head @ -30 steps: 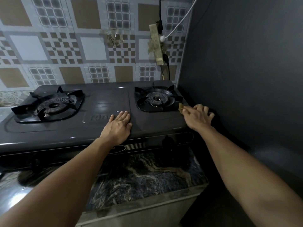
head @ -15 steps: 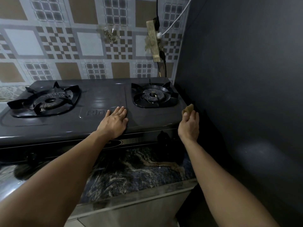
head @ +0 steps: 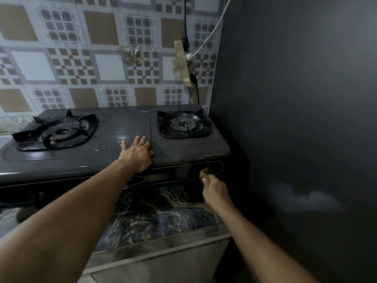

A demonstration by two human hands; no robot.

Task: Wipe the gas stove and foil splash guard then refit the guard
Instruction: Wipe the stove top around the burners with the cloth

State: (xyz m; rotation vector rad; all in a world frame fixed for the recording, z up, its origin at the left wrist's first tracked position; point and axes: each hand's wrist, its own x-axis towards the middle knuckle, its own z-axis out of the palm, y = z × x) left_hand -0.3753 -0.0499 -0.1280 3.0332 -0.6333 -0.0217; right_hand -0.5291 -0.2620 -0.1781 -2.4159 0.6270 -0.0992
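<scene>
**Cloth at the stove's front panel, flat palm on top**

A dark grey two-burner gas stove point(head: 122, 158) stands across the middle of the frame on a dark marbled stone table point(head: 163, 217). Its larger black left burner point(head: 59, 132) sits at centre left, and its smaller black right burner point(head: 183, 124) lies right of centre, near the stove's right-hand edge.

The left hand point(head: 137, 153) lies palm down on the stove's top plate, between the two burners and close to the front edge. Its fingers point(head: 140, 139) are stretched out flat and close together, holding nothing and partly covering embossed lettering on the plate.

The right hand point(head: 214, 188) is lower, right of centre, in front of the stove's glossy black front panel point(head: 155, 177). It is curled closed around a small tan wiping cloth point(head: 204, 173), which sticks up above the thumb and meets the panel at its right end, just below the top plate's lip.

Behind the stove rises a wall of brown, white and grey patterned tiles point(head: 102, 58). In the upper centre right a yellowed power strip point(head: 182, 64) hangs on it, with a black cable point(head: 185, 17) and a white cable point(head: 214, 29) running upward. A plain dark grey wall point(head: 295, 99) fills the right of the frame, close beside the stove.
</scene>
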